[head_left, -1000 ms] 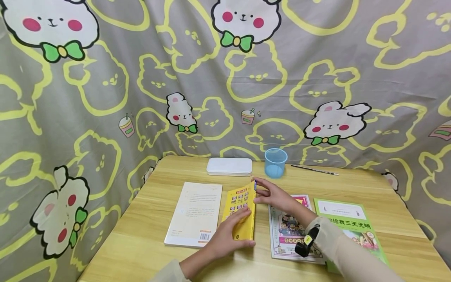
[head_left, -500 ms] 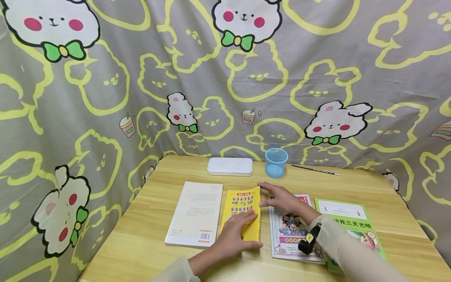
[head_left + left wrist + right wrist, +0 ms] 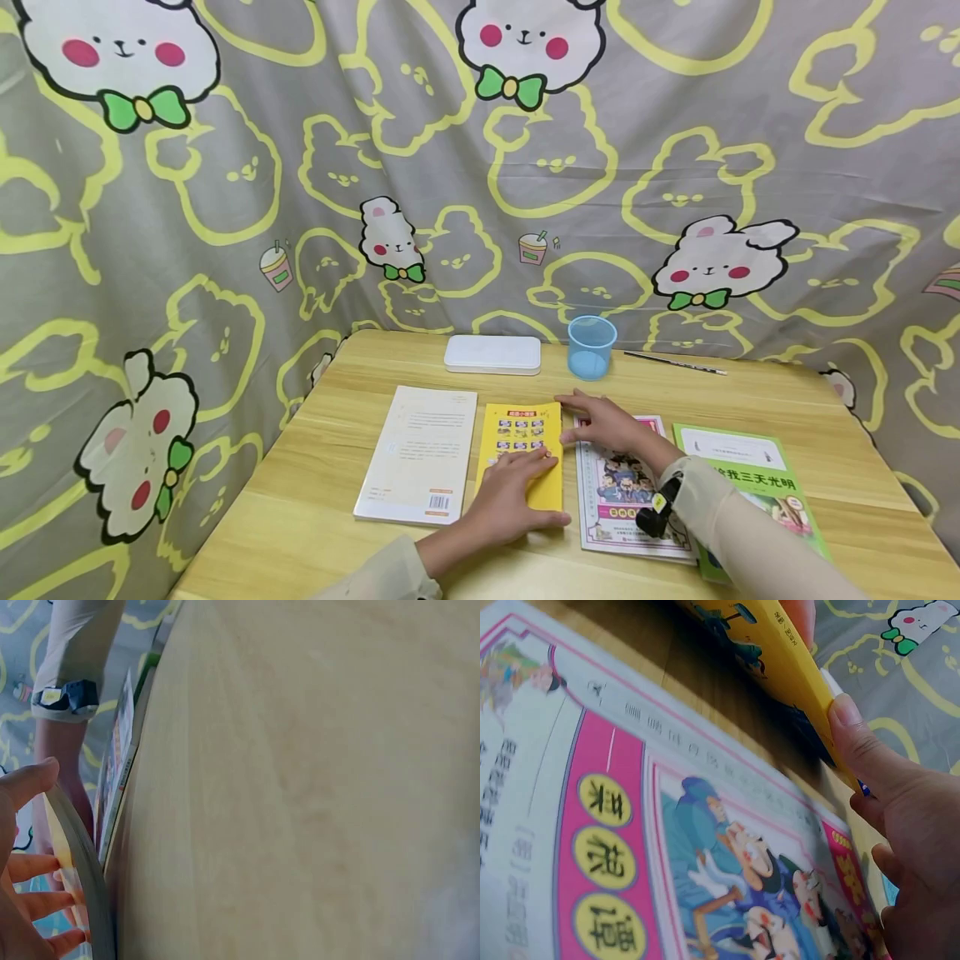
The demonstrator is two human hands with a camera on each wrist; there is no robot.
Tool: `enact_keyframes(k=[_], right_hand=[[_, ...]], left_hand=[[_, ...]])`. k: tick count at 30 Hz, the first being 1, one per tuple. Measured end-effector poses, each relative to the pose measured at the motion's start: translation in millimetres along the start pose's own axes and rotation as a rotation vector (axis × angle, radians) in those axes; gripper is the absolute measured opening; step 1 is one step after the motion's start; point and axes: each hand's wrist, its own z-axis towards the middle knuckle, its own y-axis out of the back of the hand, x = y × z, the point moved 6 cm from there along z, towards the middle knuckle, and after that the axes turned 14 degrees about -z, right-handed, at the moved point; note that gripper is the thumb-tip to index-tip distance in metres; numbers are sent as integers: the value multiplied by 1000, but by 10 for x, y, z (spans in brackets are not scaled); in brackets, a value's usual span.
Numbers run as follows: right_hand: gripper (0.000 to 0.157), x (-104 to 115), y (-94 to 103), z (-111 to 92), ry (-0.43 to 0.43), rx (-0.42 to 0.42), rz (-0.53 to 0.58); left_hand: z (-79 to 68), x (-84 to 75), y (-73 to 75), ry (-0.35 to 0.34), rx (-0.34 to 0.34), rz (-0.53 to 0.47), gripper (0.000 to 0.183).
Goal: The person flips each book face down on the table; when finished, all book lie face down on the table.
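Observation:
A thin yellow book [image 3: 547,493] lies between both hands in the head view, nearly flat, its right edge raised. My left hand [image 3: 512,498] rests across its cover with spread fingers, the thumb at the near right corner. In the left wrist view the fingers [image 3: 39,904] touch the cover above the curved page edge. My right hand [image 3: 609,425] pinches the spine side near the far right corner. Its thumb [image 3: 855,720] presses the spine's edge in the right wrist view, with a fingertip just below the spine's end. A pink-and-white book [image 3: 600,533] lies under the right forearm.
Left of the yellow book lies a white book [image 3: 420,450], back cover up. A green book [image 3: 767,481] lies at the right, partly under the sleeve. Along the back stand a white case [image 3: 492,354], a blue cup [image 3: 591,350] and a dark pencil [image 3: 675,362]. A patterned curtain [image 3: 450,167] encloses the table.
The yellow book has tipped from nearly upright on edge down toward flat, its spine side swinging right. Both hands have moved slightly right and down with it.

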Motion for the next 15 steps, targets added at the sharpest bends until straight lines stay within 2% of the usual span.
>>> enact_keyframes(k=[3, 7, 15], right_hand=[[81, -57, -30, 2, -14, 3, -20], [82, -85, -62, 1, 7, -7, -37], [86, -93, -112, -18, 86, -70, -129]], left_hand=[[10, 9, -27, 10, 2, 21, 84], [12, 8, -58, 7, 2, 72, 84], [-1, 16, -154, -15, 18, 252, 84]])
